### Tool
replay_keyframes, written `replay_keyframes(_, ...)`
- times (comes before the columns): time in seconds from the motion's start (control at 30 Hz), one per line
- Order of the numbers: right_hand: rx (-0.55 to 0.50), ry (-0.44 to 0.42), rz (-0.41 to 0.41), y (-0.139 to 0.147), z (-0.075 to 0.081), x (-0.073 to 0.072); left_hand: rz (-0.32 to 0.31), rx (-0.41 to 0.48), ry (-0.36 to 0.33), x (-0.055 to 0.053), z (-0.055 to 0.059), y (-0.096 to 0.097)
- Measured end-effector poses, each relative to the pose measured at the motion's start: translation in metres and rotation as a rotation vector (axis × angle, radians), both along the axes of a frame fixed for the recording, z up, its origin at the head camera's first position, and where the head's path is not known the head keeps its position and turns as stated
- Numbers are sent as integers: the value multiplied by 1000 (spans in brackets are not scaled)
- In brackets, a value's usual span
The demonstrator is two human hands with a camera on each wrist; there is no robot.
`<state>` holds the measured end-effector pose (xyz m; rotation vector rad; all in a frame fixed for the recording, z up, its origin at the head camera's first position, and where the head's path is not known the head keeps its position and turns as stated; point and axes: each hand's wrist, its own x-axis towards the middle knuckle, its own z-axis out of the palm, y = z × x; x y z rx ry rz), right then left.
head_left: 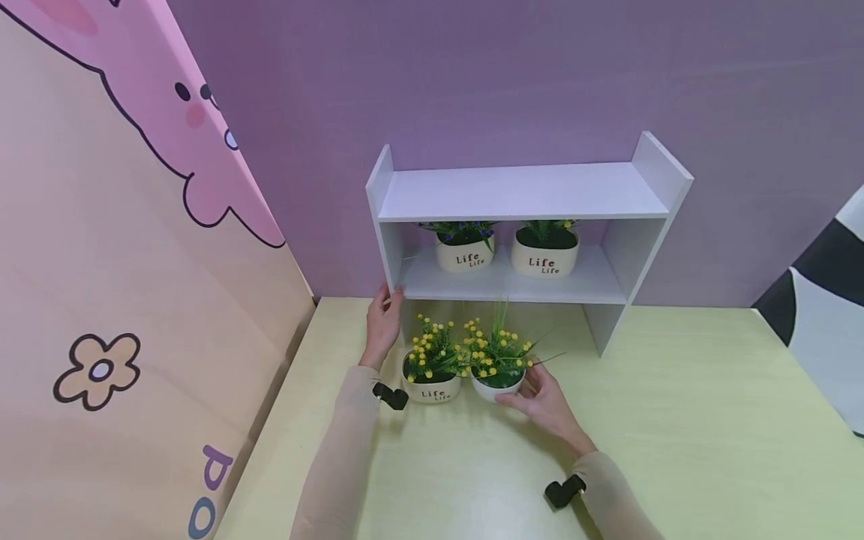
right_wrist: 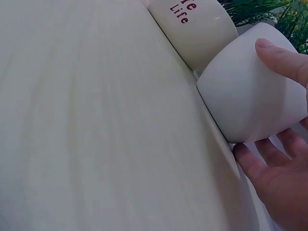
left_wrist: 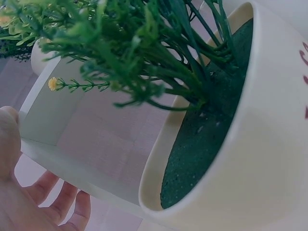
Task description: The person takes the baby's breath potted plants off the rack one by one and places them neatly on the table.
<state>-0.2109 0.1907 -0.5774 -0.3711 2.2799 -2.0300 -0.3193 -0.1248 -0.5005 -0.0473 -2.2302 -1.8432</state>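
My left hand holds the left side panel of a white two-tier shelf; in the left wrist view the thumb is on one side of the board and the fingers on the other. With my right hand I grip a small round white pot of yellow flowers and grass, its base at the tabletop. Close beside it, on the left, stands an oval cream pot lettered "Life", also with yellow flowers. Both pots are in front of the shelf's bottom opening.
On the middle shelf board stand two cream "Life" pots, one with blue flowers and one with yellow. The shelf backs onto a purple wall. A cartoon-printed panel borders the pale table on the left.
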Motion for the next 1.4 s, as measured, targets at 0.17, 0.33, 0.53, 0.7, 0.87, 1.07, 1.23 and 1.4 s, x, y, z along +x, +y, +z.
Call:
replay_keyframes(0.17, 13, -6, -10, 0, 1, 1, -1, 3, 5, 0, -1, 0)
replay_keyframes(0.33, 9, -4, -2, 0, 1, 3, -2, 4, 9, 0, -2, 0)
replay_keyframes(0.53, 12, 15, 4, 2, 5, 5, -1, 4, 6, 0, -1, 0)
replay_keyframes(0.7, 14, 27, -13, 6, 10, 5, 3, -7, -2, 0, -1, 0)
replay_keyframes(0.87, 32, 20, -43, 10, 18, 6, 4, -9, -3, 0, -1, 0)
replay_keyframes(1.07, 67, 41, -76, 15, 26, 7, 0, -8, 6, 0, -1, 0)
replay_keyframes(1.23, 57, 90, -90, 19, 31, 6, -3, -11, 12, 0, 0, -1)
replay_keyframes(1.4, 39, 135, -102, 21, 35, 6, -3, -16, 10, 0, -1, -1)
